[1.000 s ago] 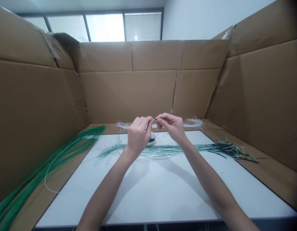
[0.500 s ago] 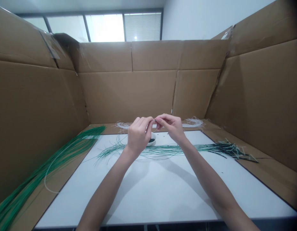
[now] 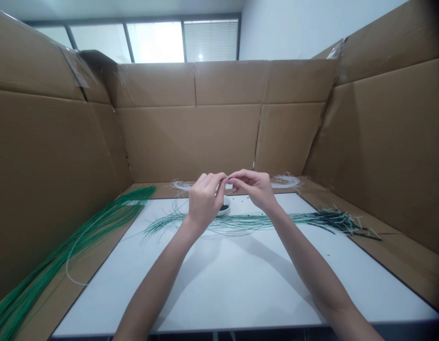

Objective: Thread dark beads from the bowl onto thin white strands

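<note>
Nearest us, the white tabletop [image 3: 237, 289] runs bare under our forearms. Above it, our left hand [image 3: 205, 201] and right hand [image 3: 253, 189] are both closed into pinches, their fingertips [image 3: 227, 178] meeting over a fine strand [image 3: 229, 178], its end too small to make out. Just below the hands sits a small white bowl [image 3: 223, 209] holding dark bits, partly hidden by the left hand. Dark specks [image 3: 243, 201] lie on the tabletop beside it. Behind our wrists, a loose row of green strands [image 3: 247, 219] stretches across the tabletop, ending at right in a dark tangle of cut pieces [image 3: 336, 221]. A long green bundle [image 3: 77, 241] lies on the cardboard at left. Two white wire coils [image 3: 182, 184] [image 3: 286, 180] sit at the far edge, before tall cardboard walls [image 3: 187, 142] and a window [image 3: 155, 42].
</note>
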{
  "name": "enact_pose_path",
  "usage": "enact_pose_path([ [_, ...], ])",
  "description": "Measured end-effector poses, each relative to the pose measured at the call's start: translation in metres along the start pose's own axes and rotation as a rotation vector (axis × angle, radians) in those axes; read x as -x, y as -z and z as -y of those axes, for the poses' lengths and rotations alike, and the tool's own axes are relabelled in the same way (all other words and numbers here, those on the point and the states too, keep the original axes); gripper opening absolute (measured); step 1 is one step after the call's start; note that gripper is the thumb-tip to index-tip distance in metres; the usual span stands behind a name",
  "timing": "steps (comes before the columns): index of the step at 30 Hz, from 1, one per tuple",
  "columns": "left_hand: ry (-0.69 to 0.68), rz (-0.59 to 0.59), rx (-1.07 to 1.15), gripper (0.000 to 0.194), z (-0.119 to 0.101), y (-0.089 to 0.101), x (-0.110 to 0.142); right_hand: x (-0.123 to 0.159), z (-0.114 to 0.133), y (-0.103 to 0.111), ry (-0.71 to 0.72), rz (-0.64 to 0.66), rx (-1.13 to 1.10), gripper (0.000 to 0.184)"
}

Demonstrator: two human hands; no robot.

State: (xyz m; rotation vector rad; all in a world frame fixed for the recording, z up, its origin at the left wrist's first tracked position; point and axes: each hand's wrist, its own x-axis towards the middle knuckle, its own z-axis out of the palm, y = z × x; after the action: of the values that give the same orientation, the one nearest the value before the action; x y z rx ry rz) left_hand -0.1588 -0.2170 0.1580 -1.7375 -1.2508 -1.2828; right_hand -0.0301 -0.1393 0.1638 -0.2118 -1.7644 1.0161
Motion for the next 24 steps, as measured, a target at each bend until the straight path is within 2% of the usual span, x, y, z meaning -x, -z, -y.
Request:
enact_pose_path([
  [9, -0.005, -0.047, -0.02, 0.013, -0.002, 0.002, 0.0, 0.0, 0.005, 0.001, -0.01, -0.037, -0.016, 0.013],
  [18, -0.019, -0.06, -0.001, 0.011, -0.006, 0.006, -0.001, -0.005, -0.007, 0.004, -0.173, 0.015, -0.351, 0.014],
  [24, -0.028, -0.058, 0.017, 0.009, -0.006, 0.006, -0.001, -0.005, -0.007, 0.001, -0.215, 0.062, -0.489, 0.012],
])
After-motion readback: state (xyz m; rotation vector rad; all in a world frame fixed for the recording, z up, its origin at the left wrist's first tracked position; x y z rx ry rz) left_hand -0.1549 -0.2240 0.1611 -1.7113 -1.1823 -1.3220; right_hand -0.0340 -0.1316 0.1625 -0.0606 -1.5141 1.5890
